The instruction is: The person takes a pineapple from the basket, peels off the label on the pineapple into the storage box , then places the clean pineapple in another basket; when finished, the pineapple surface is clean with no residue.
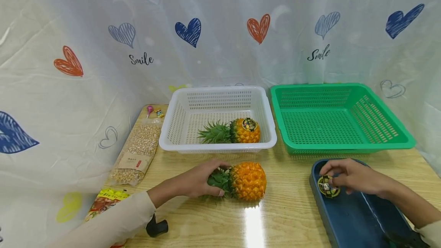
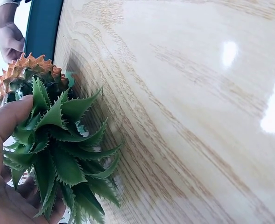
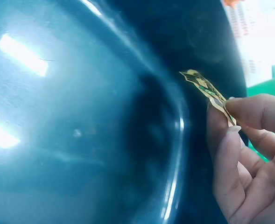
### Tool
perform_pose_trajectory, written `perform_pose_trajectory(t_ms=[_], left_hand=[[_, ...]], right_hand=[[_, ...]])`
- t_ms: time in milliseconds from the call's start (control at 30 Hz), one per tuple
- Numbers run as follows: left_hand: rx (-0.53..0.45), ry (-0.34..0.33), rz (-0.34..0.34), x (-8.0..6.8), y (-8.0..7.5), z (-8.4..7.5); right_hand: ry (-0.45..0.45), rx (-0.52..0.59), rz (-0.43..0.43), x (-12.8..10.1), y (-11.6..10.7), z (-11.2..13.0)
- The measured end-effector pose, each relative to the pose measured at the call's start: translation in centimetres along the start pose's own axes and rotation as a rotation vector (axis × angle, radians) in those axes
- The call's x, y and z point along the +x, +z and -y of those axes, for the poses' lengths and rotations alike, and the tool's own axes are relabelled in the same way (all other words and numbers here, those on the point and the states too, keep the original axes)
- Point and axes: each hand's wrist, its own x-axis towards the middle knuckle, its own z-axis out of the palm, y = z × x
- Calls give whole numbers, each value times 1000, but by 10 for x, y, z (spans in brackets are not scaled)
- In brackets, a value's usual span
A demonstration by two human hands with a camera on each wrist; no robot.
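Note:
On the table lies a pineapple (image 1: 249, 181) on its side, its leafy crown (image 2: 62, 154) pointing left. My left hand (image 1: 203, 179) grips the crown, with the thumb at its base in the left wrist view. Above the near-left end of the blue tray (image 1: 358, 217), my right hand (image 1: 355, 177) pinches a round black-and-gold sticker (image 3: 209, 95) between thumb and fingers. A second pineapple (image 1: 246, 130) with a similar sticker lies in the white basket (image 1: 217, 147).
Behind the tray stands a green basket (image 1: 324, 125), right of the white one. At left are a bag of corn kernels (image 1: 141, 141), a red-and-yellow packet (image 1: 106, 200), a black curved object (image 1: 156, 228), a pink lollipop (image 1: 149, 109) and a small wrapped piece (image 1: 159, 113).

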Motion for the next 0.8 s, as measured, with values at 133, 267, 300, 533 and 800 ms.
perform_pose_trajectory(t_ms=[133,267,300,533,800], left_hand=[[-2,1,1,0,0,0],[0,4,2,-1,0,1],[-3,3,3,-1,0,1],[5,6,3,0,0,0],[9,11,3,0,0,1]], right_hand=[[43,-24,-32,3,5,-1],[70,-51,-52,3,8,-2],[75,-59,-58,3,9,-2],[127,-93,-87,2,9,-1],[135,-22,-33,-1,8,-1]])
